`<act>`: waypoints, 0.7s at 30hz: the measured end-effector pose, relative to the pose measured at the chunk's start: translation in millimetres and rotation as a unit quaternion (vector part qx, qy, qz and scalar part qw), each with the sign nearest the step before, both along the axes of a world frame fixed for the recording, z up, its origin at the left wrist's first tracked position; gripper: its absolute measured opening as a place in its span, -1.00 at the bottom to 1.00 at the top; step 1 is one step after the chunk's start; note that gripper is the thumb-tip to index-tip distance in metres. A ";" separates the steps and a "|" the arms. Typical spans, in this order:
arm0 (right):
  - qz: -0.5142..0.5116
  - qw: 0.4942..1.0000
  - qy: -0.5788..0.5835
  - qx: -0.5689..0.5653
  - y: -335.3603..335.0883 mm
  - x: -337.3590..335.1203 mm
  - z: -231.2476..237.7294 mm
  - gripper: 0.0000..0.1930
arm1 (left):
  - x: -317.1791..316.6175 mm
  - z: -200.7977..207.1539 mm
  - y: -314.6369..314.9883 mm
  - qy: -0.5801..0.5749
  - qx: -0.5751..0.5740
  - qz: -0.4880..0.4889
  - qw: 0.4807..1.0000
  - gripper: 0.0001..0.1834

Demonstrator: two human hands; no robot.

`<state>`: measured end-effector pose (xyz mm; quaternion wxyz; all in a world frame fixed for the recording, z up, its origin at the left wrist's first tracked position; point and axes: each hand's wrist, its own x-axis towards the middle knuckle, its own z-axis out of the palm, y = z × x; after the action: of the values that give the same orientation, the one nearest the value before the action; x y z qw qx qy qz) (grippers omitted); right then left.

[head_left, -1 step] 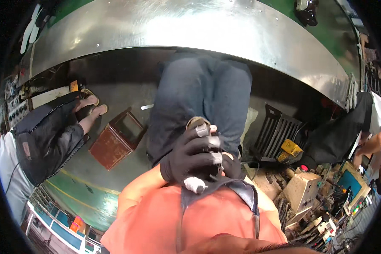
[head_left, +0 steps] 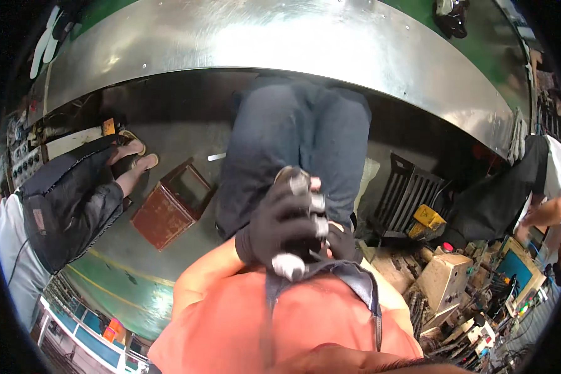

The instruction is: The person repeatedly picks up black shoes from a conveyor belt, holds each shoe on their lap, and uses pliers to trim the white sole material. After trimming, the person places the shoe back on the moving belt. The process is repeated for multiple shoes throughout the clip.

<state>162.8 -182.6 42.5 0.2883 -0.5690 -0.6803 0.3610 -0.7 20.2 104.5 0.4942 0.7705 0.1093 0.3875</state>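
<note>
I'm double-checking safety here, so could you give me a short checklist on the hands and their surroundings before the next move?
1. Left hand gloved: ok, in a dark glove with pale finger patches.
2. Right hand gloved: ok for the visible part; the left hand partly hides it.
3. Every finger covered: not ok, a bare fingertip shows; whose hand is unclear.
4. Anything in the grip: cannot tell, blur and overlap hide it.
5. Hands apart from the metal table: ok, its edge lies beyond them.
6. Co-worker at left apart from the hands: ok.
</note>
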 end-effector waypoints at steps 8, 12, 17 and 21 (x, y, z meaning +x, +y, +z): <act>-0.134 0.887 0.347 -0.272 73.8 -7.1 70.8 -0.69 | 36.4 -20.7 49.5 0.014 -0.214 0.005 0.977 -0.48; -0.229 0.932 0.138 -0.245 66.6 -22.0 58.8 -0.79 | 46.6 -34.0 47.5 -0.005 -0.303 0.008 0.953 -0.47; -0.257 0.965 0.040 0.019 77.4 -38.2 -15.2 -0.84 | 55.7 -50.7 56.9 0.017 -0.154 -0.007 0.988 -0.42; -0.190 0.966 0.092 -0.148 62.9 -36.0 17.6 -0.74 | 29.1 -19.3 31.3 -0.019 -0.333 -0.057 0.941 -0.30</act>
<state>126.8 -119.7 60.0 0.3257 -0.6885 -0.4691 0.4470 28.4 51.5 85.2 0.7457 0.5597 0.1780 0.3148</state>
